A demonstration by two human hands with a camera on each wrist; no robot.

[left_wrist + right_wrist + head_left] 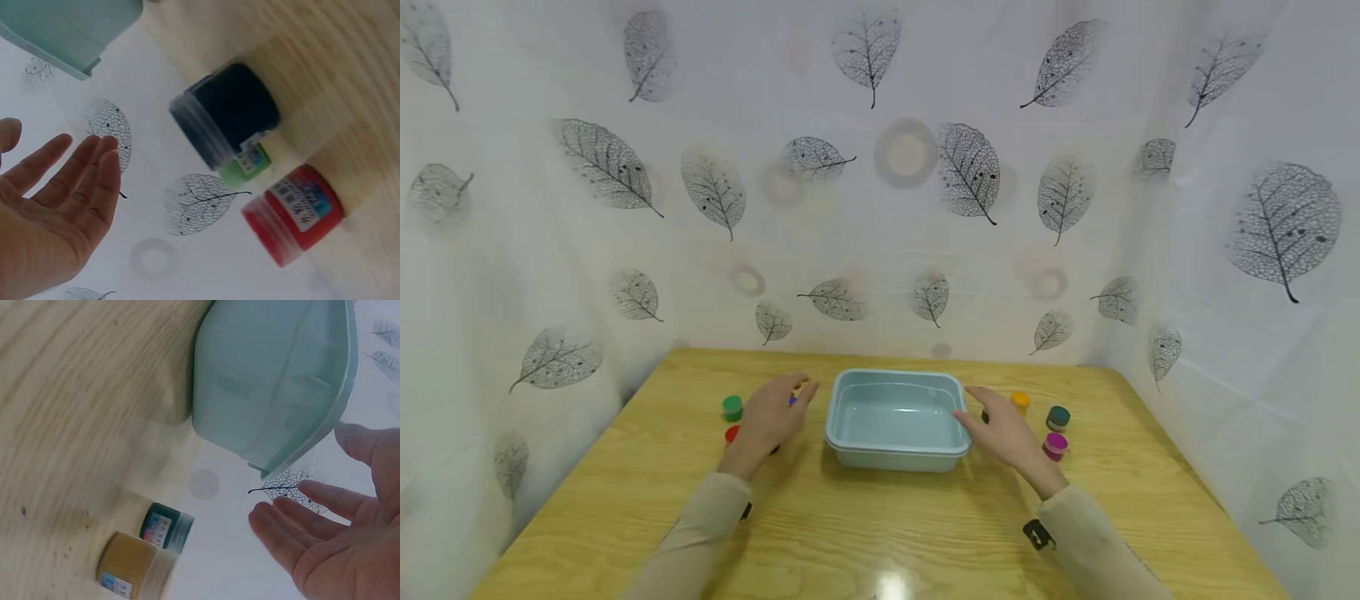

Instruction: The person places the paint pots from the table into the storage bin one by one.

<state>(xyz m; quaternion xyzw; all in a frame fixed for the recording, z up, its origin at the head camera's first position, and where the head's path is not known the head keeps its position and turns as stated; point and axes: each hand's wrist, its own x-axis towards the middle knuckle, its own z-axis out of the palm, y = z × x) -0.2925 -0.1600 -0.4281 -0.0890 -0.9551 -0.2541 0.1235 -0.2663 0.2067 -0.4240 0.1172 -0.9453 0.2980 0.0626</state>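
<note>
A pale blue-green plastic basin point(895, 429) stands upright on the table between both hands, its inside bare. My right hand point(1003, 427) is at its right end, fingers extended and spread, the thumb tip right at the rim. Left of the basin, my left hand point(771, 419) hovers apart from it with fingers relaxed and nothing in the palm. Small paint jars sit about the left hand: a green jar point(732, 407), a red jar point(300, 212) and a dark jar point(234, 119). A blue one is mostly hidden behind its fingers.
Right of the basin are an orange jar point(1019, 400), a dark green jar point(1057, 418) and a magenta jar point(1056, 447); another dark one is partly covered by the right hand. A leaf-printed curtain point(865, 233) hangs behind the wooden table point(880, 521) and along its sides.
</note>
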